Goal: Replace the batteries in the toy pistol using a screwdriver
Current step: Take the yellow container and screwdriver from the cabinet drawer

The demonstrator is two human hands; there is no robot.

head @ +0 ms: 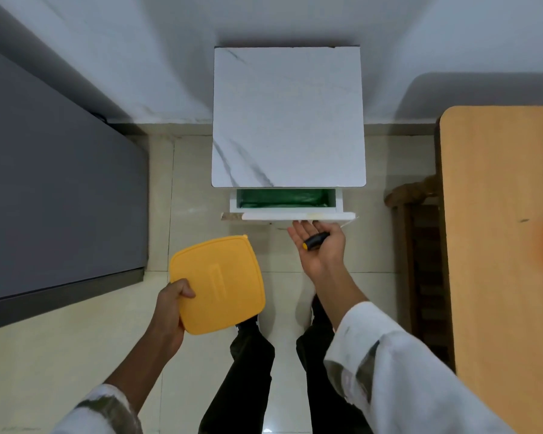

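The screwdriver (316,240), short, with a black handle and a yellow butt cap, lies across the upturned palm of my right hand (322,252). The fingers curl loosely over its far end and the thumb sticks out straight. The hand is just in front of the white drawer (295,216), which stands pulled partway out with a green lining showing inside.

I judge the tool to be light and stiff, with a smooth handle that could roll off an open palm. It is best taken round the thick black part, with the cap seated against the heel of the hand. The shaft and tip are hidden under the fingers, so I cannot tell what kind of head it has.

My left hand (170,311) grips the near corner of a square yellow plastic box lid (220,283), thumb on top and fingers underneath. I cannot tell whether a box hangs below it or what it holds.

The toy pistol and the batteries are nowhere in view. They may be in the drawer or under the lid, but that is only a guess. Most of the drawer's inside is covered by the white marble-patterned cabinet top (289,120).

To the right are an orange-brown wooden table (499,245), cut off at the edge, and a dark wooden chair (420,245). To the left is a grey flat surface (60,183).
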